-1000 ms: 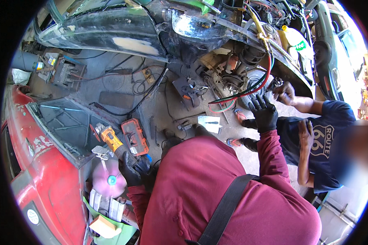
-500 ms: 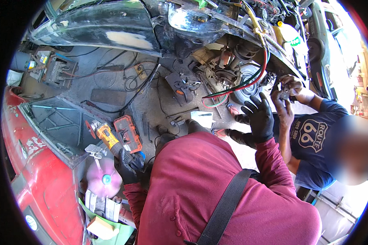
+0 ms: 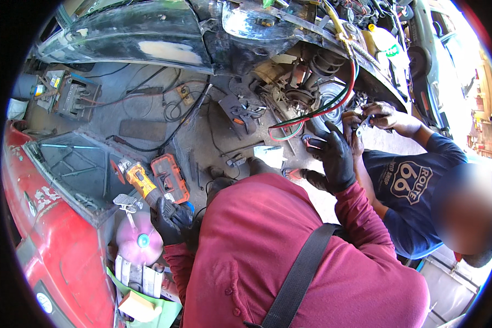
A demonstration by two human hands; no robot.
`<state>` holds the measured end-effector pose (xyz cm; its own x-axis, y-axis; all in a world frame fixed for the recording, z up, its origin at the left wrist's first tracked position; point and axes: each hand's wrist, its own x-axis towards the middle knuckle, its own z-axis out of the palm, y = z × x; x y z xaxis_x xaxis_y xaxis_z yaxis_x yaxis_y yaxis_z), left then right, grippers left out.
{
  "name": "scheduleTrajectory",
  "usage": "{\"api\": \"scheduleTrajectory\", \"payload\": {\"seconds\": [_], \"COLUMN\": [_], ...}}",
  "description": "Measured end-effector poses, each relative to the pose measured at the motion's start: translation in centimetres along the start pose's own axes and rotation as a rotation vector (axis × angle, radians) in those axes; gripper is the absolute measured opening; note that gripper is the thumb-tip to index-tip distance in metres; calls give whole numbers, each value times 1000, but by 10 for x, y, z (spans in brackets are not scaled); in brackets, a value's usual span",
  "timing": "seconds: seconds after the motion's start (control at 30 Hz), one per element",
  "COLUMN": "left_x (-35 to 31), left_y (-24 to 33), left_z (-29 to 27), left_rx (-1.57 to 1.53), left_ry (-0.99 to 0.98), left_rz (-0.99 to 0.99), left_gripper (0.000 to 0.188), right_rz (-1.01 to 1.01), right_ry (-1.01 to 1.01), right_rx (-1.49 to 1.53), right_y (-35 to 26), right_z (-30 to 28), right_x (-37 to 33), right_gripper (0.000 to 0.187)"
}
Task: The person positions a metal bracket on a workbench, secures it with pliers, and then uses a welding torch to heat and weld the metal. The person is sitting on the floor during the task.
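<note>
In a dark glove, my left hand (image 3: 171, 217) grips the rear of a yellow angle grinder (image 3: 141, 185). The grinder points away from me, its reddish disc (image 3: 117, 171) at the far left end. My right hand (image 3: 338, 164), also gloved, is raised on the right with its fingers apart and slightly bent, holding nothing. Close beyond it, a co-worker's bare hands (image 3: 381, 116) hold a small metal piece (image 3: 359, 132) whose kind I cannot make out. Beside the grinder lies an orange-red tool case (image 3: 170, 179) on the floor.
A red car panel (image 3: 65, 240) lines the left, near a pink fan (image 3: 139, 240). Cables (image 3: 180, 134) and a welding machine (image 3: 76, 95) lie on the floor. A dark car body (image 3: 126, 35) spans the far side, with red and green hoses (image 3: 339, 101) hanging from it. The co-worker (image 3: 410, 186) sits at right.
My right hand has shifted slightly left and down, its fingers now more bent. The co-worker's hands have moved left and closer to it. My left hand stays on the grinder.
</note>
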<state>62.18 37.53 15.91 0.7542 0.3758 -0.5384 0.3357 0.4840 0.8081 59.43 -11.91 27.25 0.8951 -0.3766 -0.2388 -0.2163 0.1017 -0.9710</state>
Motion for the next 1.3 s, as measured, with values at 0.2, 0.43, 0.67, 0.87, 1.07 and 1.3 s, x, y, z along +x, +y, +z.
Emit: {"api": "scheduleTrajectory", "payload": {"seconds": [0.2, 0.43, 0.67, 0.87, 1.07, 1.3], "left_x": [-3, -15, -2, 9, 2, -9], "left_y": [-1, -6, -15, -17, -7, -10], "left_z": [2, 8, -15, -2, 7, 5], "left_rx": [5, -28, 28, 104, 235, 237], "left_ry": [11, 34, 18, 23, -54, -44], "left_rz": [47, 27, -145, 21, 53, 101], "left_gripper": [21, 18, 12, 25, 28, 35], "right_rz": [182, 69, -860, -869, -1084, -1196], "right_ry": [33, 17, 168, 296, 208, 129], "right_rx": [326, -44, -1162, -1716, -1749, -1818], "right_y": [-9, -33, -81, -92, -89, -113], "right_z": [9, 27, 30, -9, -31, -15], "right_x": [13, 21, 0, 20, 40, 60], "right_gripper": [55, 49, 52, 55, 51, 34]}}
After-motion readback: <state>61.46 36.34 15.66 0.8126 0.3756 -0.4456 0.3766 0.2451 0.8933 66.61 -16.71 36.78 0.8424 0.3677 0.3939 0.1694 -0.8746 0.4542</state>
